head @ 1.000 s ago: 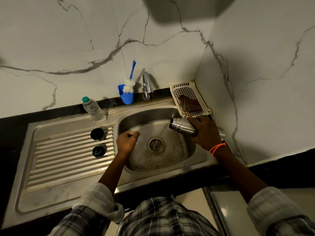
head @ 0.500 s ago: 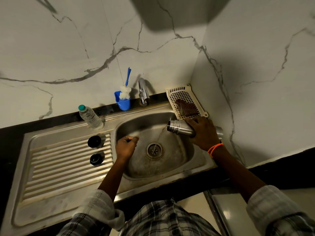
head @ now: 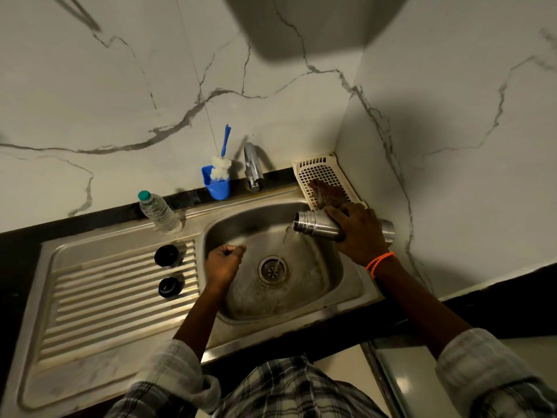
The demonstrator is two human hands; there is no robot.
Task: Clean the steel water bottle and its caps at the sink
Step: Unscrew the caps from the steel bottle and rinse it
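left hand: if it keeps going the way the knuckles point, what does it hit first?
Probably the sink's back wall, below the tap. The left hand points up-frame over the basin; nothing shows between. Depth unclear.

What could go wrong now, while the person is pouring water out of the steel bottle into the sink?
1. The right hand alone holds the wet steel bottle tilted sideways; it could slip into the sink.
2. The two black caps sit loose on the drainboard's ridges near the basin; the left hand might knock them.
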